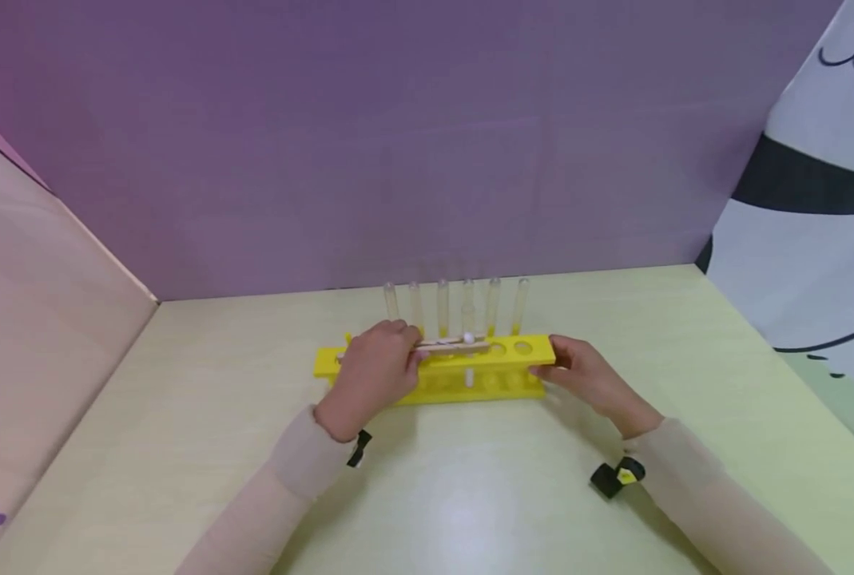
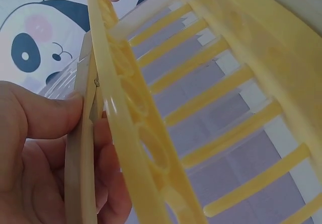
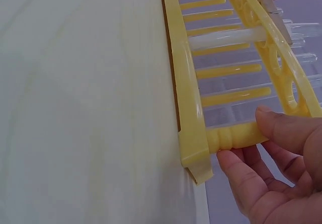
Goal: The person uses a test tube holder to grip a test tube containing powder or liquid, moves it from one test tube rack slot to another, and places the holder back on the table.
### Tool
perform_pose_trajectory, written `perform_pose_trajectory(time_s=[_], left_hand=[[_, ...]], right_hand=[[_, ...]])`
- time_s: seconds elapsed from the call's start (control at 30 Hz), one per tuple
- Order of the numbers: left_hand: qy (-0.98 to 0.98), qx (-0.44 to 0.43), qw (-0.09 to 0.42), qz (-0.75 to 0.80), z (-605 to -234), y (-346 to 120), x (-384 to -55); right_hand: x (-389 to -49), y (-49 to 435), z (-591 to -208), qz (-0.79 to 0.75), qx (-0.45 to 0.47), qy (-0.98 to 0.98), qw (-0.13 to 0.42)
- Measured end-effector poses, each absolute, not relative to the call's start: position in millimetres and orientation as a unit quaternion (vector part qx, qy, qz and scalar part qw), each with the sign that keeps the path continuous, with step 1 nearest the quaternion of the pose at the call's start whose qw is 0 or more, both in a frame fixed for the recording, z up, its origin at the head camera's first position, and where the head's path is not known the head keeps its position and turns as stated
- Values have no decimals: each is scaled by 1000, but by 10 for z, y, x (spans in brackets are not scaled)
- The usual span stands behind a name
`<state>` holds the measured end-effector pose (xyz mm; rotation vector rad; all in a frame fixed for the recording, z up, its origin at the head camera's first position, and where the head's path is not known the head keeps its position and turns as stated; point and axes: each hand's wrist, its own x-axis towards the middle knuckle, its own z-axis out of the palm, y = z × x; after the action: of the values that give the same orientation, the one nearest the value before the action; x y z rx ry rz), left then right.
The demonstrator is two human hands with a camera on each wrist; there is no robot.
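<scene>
My left hand (image 1: 376, 367) grips a wooden test tube clamp (image 1: 450, 348), thumb on one side and fingers on the other. The clamp lies along the top bar of a yellow test tube rack (image 1: 510, 361), its far end at a clear test tube (image 3: 226, 39) with whitish contents. That tube stands through a hole of the rack, its lower part between top bar and base. At the rack's right end, my right hand (image 1: 590, 377) pinches the ribbed end post (image 3: 234, 137) between thumb and fingers. In the left wrist view, the clamp (image 2: 80, 158) runs beside the top bar.
Several empty-looking clear test tubes (image 1: 521, 307) stand upside down on yellow pegs along the rack's back. The rack sits on a pale wooden table (image 1: 427, 495). A purple panel (image 1: 427, 144) rises behind, with a panda-printed panel (image 1: 815, 263) at right.
</scene>
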<state>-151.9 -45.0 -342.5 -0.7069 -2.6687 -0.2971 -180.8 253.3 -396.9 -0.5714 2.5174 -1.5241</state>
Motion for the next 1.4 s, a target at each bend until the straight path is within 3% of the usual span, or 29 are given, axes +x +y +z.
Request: perform_pose_trajectory(time_s=[0.23, 0.57, 1.4], left_hand=[[-948, -247, 180, -90, -3409, -425, -1515], [-940, -255, 216, -70, -3431, -413, -1513], [-941, -240, 227, -75, -3408, -404, -1511]], right_hand=[[-1815, 2546, -3968, -505, -186, 840, 68], [-1796, 2538, -3925, -499, -186, 844, 63], [-1815, 2523, -3905, -508, -176, 839, 84]])
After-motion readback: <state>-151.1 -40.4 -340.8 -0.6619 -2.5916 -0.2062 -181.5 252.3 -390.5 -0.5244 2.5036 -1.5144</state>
